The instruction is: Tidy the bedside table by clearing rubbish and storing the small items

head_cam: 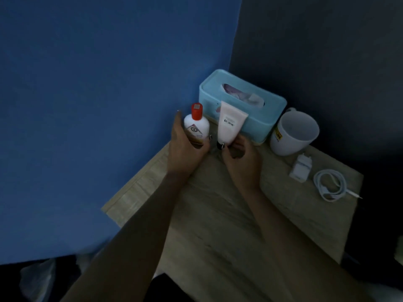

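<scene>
My left hand (185,147) grips a white bottle (196,127) with a red cap, upright at the far left corner of the wooden bedside table (229,214). My right hand (239,158) holds the lower end of a pale pink tube (230,124), which stands cap down right beside the bottle. Both stand in front of a light blue tissue box (250,118) at the back of the table.
A white mug (293,131) stands right of the tissue box. A white charger plug (301,168) and a coiled white cable (330,185) lie near the table's right edge. A blue wall rises on the left and a dark wall behind.
</scene>
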